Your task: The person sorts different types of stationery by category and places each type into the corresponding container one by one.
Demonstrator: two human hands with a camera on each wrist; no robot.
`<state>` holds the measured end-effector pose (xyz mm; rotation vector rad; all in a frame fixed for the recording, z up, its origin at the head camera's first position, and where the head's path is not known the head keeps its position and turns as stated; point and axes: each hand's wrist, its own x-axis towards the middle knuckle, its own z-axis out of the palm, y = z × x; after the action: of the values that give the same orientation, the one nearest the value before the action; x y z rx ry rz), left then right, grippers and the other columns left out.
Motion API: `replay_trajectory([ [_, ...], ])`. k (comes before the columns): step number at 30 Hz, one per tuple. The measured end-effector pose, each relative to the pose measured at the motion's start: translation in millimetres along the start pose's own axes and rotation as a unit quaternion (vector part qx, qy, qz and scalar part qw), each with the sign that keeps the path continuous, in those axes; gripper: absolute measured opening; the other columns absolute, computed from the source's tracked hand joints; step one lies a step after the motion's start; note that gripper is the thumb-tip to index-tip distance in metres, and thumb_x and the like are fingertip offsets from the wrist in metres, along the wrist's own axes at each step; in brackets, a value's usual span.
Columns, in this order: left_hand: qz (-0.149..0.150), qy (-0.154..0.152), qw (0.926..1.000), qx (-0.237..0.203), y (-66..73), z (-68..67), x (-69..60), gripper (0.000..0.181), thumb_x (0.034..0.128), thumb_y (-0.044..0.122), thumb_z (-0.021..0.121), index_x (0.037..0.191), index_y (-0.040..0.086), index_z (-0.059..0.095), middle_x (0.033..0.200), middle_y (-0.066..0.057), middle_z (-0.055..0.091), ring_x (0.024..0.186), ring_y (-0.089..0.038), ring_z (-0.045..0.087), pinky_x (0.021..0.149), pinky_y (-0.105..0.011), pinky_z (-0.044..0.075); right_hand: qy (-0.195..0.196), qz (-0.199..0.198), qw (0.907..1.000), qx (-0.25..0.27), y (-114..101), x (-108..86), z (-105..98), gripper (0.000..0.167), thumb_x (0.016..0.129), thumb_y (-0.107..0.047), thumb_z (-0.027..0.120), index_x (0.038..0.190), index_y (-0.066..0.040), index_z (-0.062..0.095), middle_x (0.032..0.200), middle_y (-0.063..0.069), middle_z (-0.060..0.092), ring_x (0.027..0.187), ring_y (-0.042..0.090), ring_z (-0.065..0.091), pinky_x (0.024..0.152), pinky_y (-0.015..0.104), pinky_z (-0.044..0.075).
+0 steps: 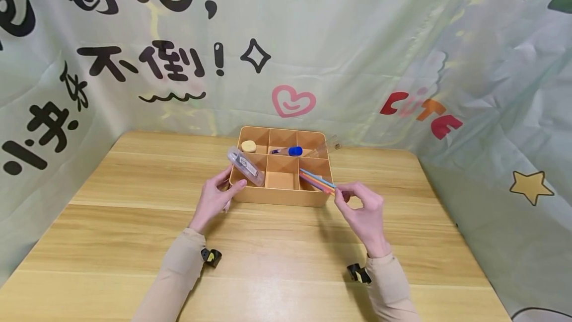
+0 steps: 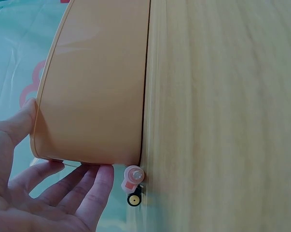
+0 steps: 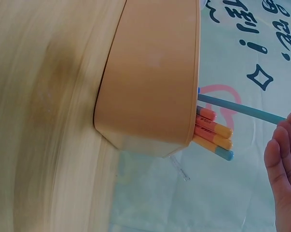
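An orange-tan six-compartment organizer box point(image 1: 281, 197) stands on the table. My left hand point(image 1: 214, 196) holds its front left corner, thumb by the rim and fingers against the side wall. My right hand point(image 1: 364, 212) pinches the end of a slim blue pen point(image 3: 242, 110), which slants out of the front right compartment. Several pens point(image 3: 215, 137) with orange, red and teal ends stick out there too. A translucent long case point(image 1: 247, 165) leans in the front left compartment. The rear row holds a cream rounded block point(image 1: 248, 146), a blue-capped tube point(image 1: 288, 151) and a clear ruler point(image 1: 323, 147).
A wooden table point(image 1: 277, 262) carries the box near its back edge. Printed fabric point(image 1: 348, 39) hangs behind and at both sides. In the left wrist view, a small pink, white and black item point(image 2: 133, 181) lies beside the box, its kind unclear.
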<state>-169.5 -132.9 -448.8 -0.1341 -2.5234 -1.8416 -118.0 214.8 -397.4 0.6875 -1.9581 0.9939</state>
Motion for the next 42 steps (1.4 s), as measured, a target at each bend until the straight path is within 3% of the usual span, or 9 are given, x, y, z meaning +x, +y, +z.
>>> replay_trajectory([
  [13,-0.002,-0.004,1.0000,-0.003,0.8,0.6,-0.8,0.074,0.0933,0.034,0.073,0.153,0.007,0.040,0.153,-0.023,0.045,0.138,-0.039,0.050,0.113,-0.047,0.043,-0.039,0.025,0.9989,-0.005,1.0,-5.5,4.9,0.022,0.075,0.016,0.076,0.087,-0.003,0.076,0.075,0.007,0.074,0.063,0.012,0.062,0.062,0.016,0.052],
  [19,-0.006,-0.006,1.0000,-0.001,1.3,1.2,-0.4,0.074,0.0932,0.035,0.073,0.154,0.007,0.040,0.154,-0.022,0.045,0.138,-0.039,0.050,0.114,-0.048,0.042,-0.058,0.046,0.9969,-0.024,0.2,-7.1,8.0,0.018,0.075,0.009,0.082,0.087,-0.004,0.079,0.070,0.001,0.068,0.059,0.012,0.054,0.059,0.010,0.040],
  [25,0.002,-0.011,0.9998,0.015,2.3,0.7,0.2,0.074,0.0947,0.037,0.070,0.154,0.007,0.038,0.153,-0.023,0.046,0.134,-0.039,0.054,0.109,-0.044,0.048,-0.033,0.063,0.9974,-0.009,4.7,-9.2,7.8,0.008,0.081,0.009,0.076,0.088,0.005,0.078,0.066,0.002,0.058,0.058,0.017,0.045,0.059,0.010,0.032],
  [28,0.009,-0.026,0.9993,0.024,2.9,-3.5,-0.3,0.067,0.1001,0.037,0.062,0.155,0.006,0.038,0.135,-0.032,0.061,0.102,-0.045,0.071,0.083,-0.039,0.062,-0.019,0.068,0.9975,-0.005,6.6,-9.6,6.4,0.009,0.082,0.011,0.074,0.089,0.006,0.077,0.065,0.003,0.056,0.060,0.012,0.044,0.059,0.011,0.033],
  [31,0.024,-0.018,0.9976,0.062,3.9,-11.3,-0.7,0.055,0.1061,0.036,0.050,0.149,0.002,0.046,0.122,-0.033,0.067,0.088,-0.044,0.070,0.074,-0.037,0.060,-0.009,0.075,0.9971,0.002,7.9,-9.2,3.7,0.014,0.083,0.014,0.071,0.091,0.004,0.077,0.066,0.006,0.059,0.064,0.007,0.046,0.059,0.014,0.036],
  [32,0.029,-0.014,0.9970,0.070,4.4,-14.6,-0.8,0.051,0.1074,0.034,0.048,0.146,0.001,0.050,0.120,-0.033,0.068,0.087,-0.045,0.069,0.076,-0.040,0.060,-0.004,0.076,0.9971,0.003,8.2,-8.8,2.8,0.015,0.083,0.015,0.070,0.091,0.004,0.077,0.067,0.007,0.061,0.065,0.005,0.046,0.060,0.014,0.037],
  [35,0.048,-0.004,0.9913,0.122,6.6,-25.0,-2.3,0.043,0.1086,0.025,0.045,0.137,-0.004,0.058,0.131,-0.028,0.064,0.114,-0.040,0.067,0.100,-0.047,0.055,0.008,0.083,0.9965,0.007,9.8,-8.0,0.2,0.015,0.085,0.015,0.067,0.093,0.006,0.077,0.072,0.013,0.066,0.070,0.001,0.050,0.064,0.013,0.041],
  [38,0.056,-0.028,0.9864,0.152,8.7,-34.0,-4.2,0.037,0.1059,0.014,0.048,0.134,-0.007,0.059,0.130,-0.030,0.064,0.115,-0.044,0.066,0.100,-0.053,0.053,0.022,0.131,0.9904,0.037,13.7,-8.8,-2.0,0.014,0.088,0.013,0.064,0.096,0.009,0.075,0.080,0.014,0.070,0.077,-0.002,0.056,0.073,0.010,0.047],
  [42,0.061,-0.056,0.9765,0.199,9.5,-38.0,-5.4,0.032,0.1003,0.009,0.056,0.127,-0.007,0.064,0.119,-0.028,0.070,0.102,-0.040,0.072,0.091,-0.050,0.058,0.034,0.268,0.9585,0.089,23.0,-13.5,-9.2,0.017,0.097,0.003,0.060,0.104,0.012,0.072,0.089,0.000,0.069,0.084,-0.001,0.063,0.078,0.009,0.051],
])
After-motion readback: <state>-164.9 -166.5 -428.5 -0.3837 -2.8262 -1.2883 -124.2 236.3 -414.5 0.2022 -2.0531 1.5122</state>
